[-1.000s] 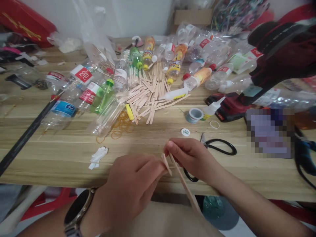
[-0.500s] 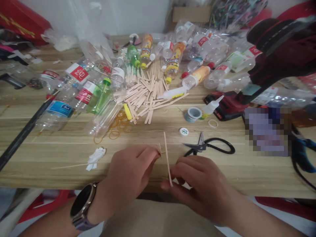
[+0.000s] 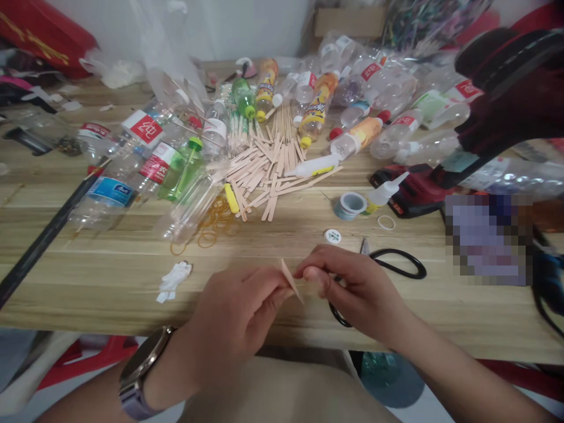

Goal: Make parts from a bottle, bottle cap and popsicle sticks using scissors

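Note:
My left hand [image 3: 244, 308], wearing a watch [image 3: 147, 358], is closed in a pinch on a flat wooden craft stick [image 3: 291, 282] seen almost edge-on. Close on its right is my right hand [image 3: 352, 288], thumb and fingers pressed together beside the stick. Anything between those right fingertips is too blurred to make out. Under and behind the right hand lie black-handled scissors [image 3: 399, 263], their blades mostly covered. A white crumpled piece [image 3: 175, 281] rests on the table to the left of my left hand.
Beyond the hands sit a pile of craft sticks [image 3: 258, 167], rubber bands [image 3: 215, 220], a spool [image 3: 350, 205], a glue bottle [image 3: 383, 194] and a round white cap [image 3: 332, 236]. Plastic bottles [image 3: 363, 135] crowd the back. A red-and-black power tool [image 3: 476, 141] stands right; a dark bar [image 3: 48, 235] lies left.
The craft stick that my right hand held upright is gone from there; one now sits in my left fingers. My right hand has moved up against it. A thin stick at left is out of sight.

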`<state>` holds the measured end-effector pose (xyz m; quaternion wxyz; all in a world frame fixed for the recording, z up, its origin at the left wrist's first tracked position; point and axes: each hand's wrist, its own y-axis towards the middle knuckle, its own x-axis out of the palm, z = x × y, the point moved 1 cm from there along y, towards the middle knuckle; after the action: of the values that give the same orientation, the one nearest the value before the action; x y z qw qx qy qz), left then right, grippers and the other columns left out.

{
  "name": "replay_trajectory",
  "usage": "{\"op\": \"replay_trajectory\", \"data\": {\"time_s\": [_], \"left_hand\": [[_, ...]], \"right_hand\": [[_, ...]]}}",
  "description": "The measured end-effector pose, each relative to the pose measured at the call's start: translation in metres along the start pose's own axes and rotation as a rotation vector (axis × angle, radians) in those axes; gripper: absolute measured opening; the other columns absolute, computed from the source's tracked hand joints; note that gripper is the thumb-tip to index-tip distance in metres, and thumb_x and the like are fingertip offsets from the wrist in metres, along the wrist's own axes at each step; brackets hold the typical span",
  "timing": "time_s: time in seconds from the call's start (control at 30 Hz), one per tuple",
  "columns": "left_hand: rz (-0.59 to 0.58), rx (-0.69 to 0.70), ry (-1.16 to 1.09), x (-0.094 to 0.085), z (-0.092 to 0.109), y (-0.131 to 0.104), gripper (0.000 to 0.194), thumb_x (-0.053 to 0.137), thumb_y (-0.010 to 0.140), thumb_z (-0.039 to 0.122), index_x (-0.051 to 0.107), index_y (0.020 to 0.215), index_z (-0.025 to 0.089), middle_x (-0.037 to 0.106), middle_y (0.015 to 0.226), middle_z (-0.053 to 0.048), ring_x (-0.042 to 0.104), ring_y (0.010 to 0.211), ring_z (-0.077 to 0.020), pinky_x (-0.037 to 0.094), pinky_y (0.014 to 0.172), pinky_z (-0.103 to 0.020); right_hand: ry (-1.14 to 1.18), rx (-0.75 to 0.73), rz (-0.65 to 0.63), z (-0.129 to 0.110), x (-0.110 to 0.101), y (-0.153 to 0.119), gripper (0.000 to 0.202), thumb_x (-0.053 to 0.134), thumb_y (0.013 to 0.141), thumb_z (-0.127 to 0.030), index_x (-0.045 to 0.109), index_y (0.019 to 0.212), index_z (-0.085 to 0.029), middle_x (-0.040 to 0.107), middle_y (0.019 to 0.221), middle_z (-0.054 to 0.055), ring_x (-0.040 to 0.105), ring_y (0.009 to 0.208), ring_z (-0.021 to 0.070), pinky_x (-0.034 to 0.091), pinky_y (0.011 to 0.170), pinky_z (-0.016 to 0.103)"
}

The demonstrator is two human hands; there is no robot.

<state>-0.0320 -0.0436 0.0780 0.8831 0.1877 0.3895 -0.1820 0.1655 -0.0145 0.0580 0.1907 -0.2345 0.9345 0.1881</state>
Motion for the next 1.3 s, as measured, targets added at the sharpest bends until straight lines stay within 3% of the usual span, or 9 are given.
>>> {"op": "replay_trajectory", "data": {"time_s": [0.17, 0.37, 0.5, 0.57, 0.73, 0.9, 0.97, 1.13, 1.3], "left_hand": [[-0.003, -0.068, -0.031, 0.001, -0.005, 0.002, 0.023, 0.047, 0.096, 0.018, 0.055, 0.075, 0.021, 0.058, 0.065, 0.005, 0.050, 0.056, -0.0111, 0.037, 0.055, -0.022], [-0.023, -0.079, -0.060, 0.004, -0.005, 0.004, 0.019, 0.047, 0.096, 0.014, 0.062, 0.086, 0.021, 0.060, 0.067, 0.005, 0.051, 0.056, -0.0112, 0.037, 0.055, -0.023], [-0.044, -0.080, -0.058, 0.006, -0.005, 0.003, 0.019, 0.046, 0.096, 0.014, 0.062, 0.087, 0.021, 0.063, 0.071, 0.004, 0.054, 0.060, -0.0115, 0.038, 0.057, -0.023], [-0.048, -0.082, -0.068, 0.006, -0.004, 0.002, 0.018, 0.047, 0.097, 0.015, 0.062, 0.089, 0.022, 0.066, 0.075, 0.004, 0.058, 0.064, -0.0116, 0.040, 0.060, -0.023], [-0.052, -0.071, -0.050, 0.006, -0.004, 0.002, 0.017, 0.047, 0.097, 0.016, 0.061, 0.091, 0.021, 0.068, 0.077, 0.004, 0.061, 0.068, -0.0123, 0.039, 0.060, -0.024], [-0.036, 0.032, 0.119, 0.008, -0.005, -0.001, 0.023, 0.041, 0.095, 0.011, 0.061, 0.088, 0.020, 0.066, 0.073, 0.001, 0.058, 0.064, -0.0153, 0.035, 0.057, -0.027], [-0.047, 0.053, 0.139, 0.008, -0.006, -0.002, 0.024, 0.040, 0.094, 0.010, 0.062, 0.090, 0.020, 0.065, 0.072, 0.001, 0.057, 0.064, -0.0158, 0.033, 0.057, -0.028], [-0.191, -0.168, -0.178, 0.002, -0.005, 0.005, 0.023, 0.045, 0.097, 0.022, 0.059, 0.079, 0.020, 0.061, 0.070, 0.004, 0.053, 0.065, -0.0125, 0.035, 0.060, -0.026], [-0.373, -0.365, -0.550, -0.002, -0.009, 0.019, 0.020, 0.049, 0.093, 0.029, 0.057, 0.079, 0.019, 0.055, 0.072, 0.004, 0.050, 0.070, -0.0123, 0.039, 0.064, -0.024]], "right_hand": [[-0.025, 0.033, 0.002, -0.002, 0.005, -0.013, 0.020, 0.047, 0.102, -0.020, 0.061, 0.088, -0.018, 0.059, 0.078, -0.001, 0.055, 0.071, 0.0090, 0.042, 0.064, 0.020], [-0.289, -0.054, 0.153, -0.005, 0.006, -0.020, 0.008, 0.058, 0.092, -0.013, 0.055, 0.096, -0.020, 0.055, 0.077, -0.003, 0.055, 0.065, 0.0086, 0.045, 0.059, 0.018], [-0.415, -0.215, 0.175, -0.001, 0.002, -0.017, 0.020, 0.062, 0.095, -0.020, 0.058, 0.115, -0.019, 0.061, 0.109, 0.008, 0.063, 0.096, 0.0150, 0.054, 0.081, 0.025], [-0.363, -0.231, 0.125, -0.002, 0.000, -0.015, 0.014, 0.061, 0.096, -0.018, 0.061, 0.110, -0.019, 0.063, 0.109, 0.007, 0.064, 0.099, 0.0138, 0.054, 0.085, 0.023], [-0.173, -0.093, 0.024, -0.010, -0.004, -0.010, 0.011, 0.057, 0.097, -0.016, 0.066, 0.101, -0.020, 0.068, 0.090, 0.002, 0.065, 0.080, 0.0106, 0.052, 0.072, 0.019], [0.070, 0.206, -0.033, -0.012, -0.001, -0.010, 0.013, 0.057, 0.095, -0.020, 0.067, 0.087, -0.020, 0.065, 0.066, -0.003, 0.061, 0.059, 0.0088, 0.045, 0.052, 0.016], [0.071, 0.218, -0.044, -0.010, 0.001, -0.011, 0.014, 0.056, 0.096, -0.019, 0.065, 0.085, -0.019, 0.063, 0.063, -0.005, 0.059, 0.054, 0.0080, 0.043, 0.049, 0.016], [-0.493, -0.293, 0.065, -0.008, -0.001, -0.017, 0.019, 0.045, 0.100, -0.009, 0.063, 0.099, -0.017, 0.070, 0.090, 0.003, 0.066, 0.081, 0.0133, 0.052, 0.072, 0.023], [-0.738, -0.648, 0.053, -0.006, -0.009, -0.018, 0.030, 0.030, 0.104, -0.008, 0.059, 0.111, -0.009, 0.071, 0.099, 0.009, 0.066, 0.086, 0.0176, 0.053, 0.078, 0.030]]}}
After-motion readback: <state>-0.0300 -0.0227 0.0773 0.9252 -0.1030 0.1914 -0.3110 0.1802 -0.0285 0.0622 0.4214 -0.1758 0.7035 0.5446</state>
